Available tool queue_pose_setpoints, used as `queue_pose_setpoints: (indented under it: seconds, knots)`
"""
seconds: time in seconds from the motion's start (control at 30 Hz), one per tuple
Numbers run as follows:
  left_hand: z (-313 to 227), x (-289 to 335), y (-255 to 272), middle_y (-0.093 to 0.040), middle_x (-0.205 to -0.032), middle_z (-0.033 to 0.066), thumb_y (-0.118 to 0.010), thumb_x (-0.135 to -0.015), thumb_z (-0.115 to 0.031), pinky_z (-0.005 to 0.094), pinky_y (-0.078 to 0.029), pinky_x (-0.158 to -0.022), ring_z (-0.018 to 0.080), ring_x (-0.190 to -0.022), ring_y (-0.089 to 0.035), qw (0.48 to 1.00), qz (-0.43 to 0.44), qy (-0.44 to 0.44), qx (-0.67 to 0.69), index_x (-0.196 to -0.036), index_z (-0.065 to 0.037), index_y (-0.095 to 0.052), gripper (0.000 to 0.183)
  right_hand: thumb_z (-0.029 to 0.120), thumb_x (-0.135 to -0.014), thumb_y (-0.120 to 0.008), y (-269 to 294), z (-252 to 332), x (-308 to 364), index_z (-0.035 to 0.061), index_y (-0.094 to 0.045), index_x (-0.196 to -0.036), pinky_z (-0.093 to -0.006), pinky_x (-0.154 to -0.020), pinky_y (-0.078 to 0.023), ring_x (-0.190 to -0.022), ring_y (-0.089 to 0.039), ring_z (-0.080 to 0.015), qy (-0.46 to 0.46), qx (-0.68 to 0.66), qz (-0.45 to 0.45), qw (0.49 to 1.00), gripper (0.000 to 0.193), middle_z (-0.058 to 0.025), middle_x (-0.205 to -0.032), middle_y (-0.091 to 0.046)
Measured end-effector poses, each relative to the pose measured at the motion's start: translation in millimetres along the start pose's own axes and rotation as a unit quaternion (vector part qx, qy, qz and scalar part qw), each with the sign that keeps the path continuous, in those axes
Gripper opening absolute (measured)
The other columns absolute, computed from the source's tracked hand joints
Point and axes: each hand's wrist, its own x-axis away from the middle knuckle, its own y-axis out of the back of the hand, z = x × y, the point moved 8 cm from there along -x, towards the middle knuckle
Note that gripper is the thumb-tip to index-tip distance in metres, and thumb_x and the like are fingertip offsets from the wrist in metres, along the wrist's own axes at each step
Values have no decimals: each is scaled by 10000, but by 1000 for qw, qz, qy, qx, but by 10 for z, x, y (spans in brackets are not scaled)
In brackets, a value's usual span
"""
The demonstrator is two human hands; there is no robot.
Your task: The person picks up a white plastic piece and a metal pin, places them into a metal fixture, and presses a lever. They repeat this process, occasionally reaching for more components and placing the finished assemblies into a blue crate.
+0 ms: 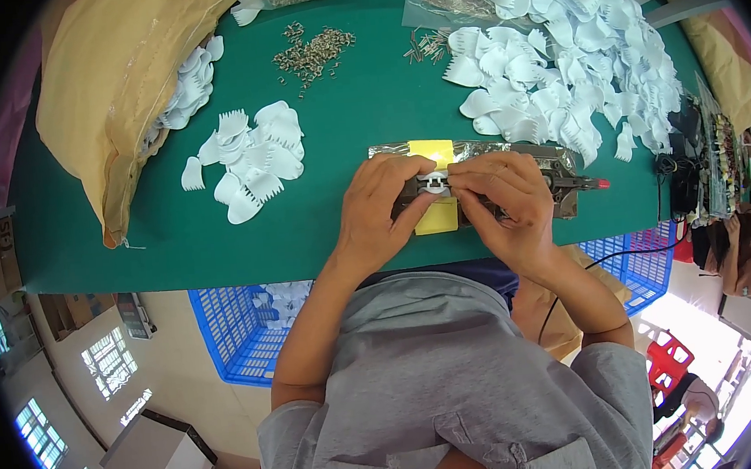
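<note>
Between my two hands, a small white toothed plastic piece (434, 189), which looks like part of a hair claw clip, sits over a dark metal fixture (565, 206) with yellow pads (436, 221). From the left, my left hand (381, 209) pinches the piece between thumb and index finger. My right hand (511, 202) has its thumb and fingers pressed together at the piece's right side; my fingers cover anything small inside them. To the right of that hand, the fixture carries a lever with a red tip (603, 184).
Loose white clip halves lie in a small pile (255, 160) at left and a large heap (573, 60) at right. Small metal springs (313, 56) and thin pins (428, 46) lie farther back. A yellow sack (118, 96) stands left; blue baskets (242, 351) sit below the table edge.
</note>
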Motion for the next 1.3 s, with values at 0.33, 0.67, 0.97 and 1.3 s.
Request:
queue_pose_setpoints:
  seconds: [0.33, 0.67, 0.97, 1.3]
  knots:
    - [23, 33, -9, -708, -1119, 97, -811, -839, -26, 399, -534, -910, 302, -1028, -670, 1000, -7, -11, -10, -1211, -64, -663, 402, 36, -813, -812, 21, -94, -71, 42, -756, -1034, -403, -829, -539, -948, -707, -291, -55, -30, 43, 997, 228, -89, -1040, -764]
    - [21, -2, 13, -693, -1171, 107, -813, -859, -64, 399, -519, -923, 318, -1072, -657, 1000, -2, 17, 0, -1239, -67, -630, 422, 34, -899, -773, -247, -158, -330, 26, -775, -1057, -358, -840, -537, -961, -697, -254, -83, -41, 234, 968, 158, -113, -1019, -766]
    - [48, 50, 28, -678, -1138, 114, -812, -863, -75, 392, -516, -924, 308, -1046, -654, 998, -13, 53, 9, -1190, -59, -636, 371, 42, -917, -763, -244, -193, -290, 10, -788, -1016, -348, -818, -540, -917, -703, -234, -130, -95, 180, 970, 108, -113, -980, -774]
    - [49, 31, -1, -696, -1102, 102, -801, -852, -70, 395, -504, -914, 308, -1027, -651, 999, -11, 40, 16, -1104, -42, -659, 291, 112, -904, -729, -1138, -483, -1425, 45, -771, -1055, -377, -757, -564, -803, -721, -266, -33, -30, 190, 981, 171, -122, -929, -762]
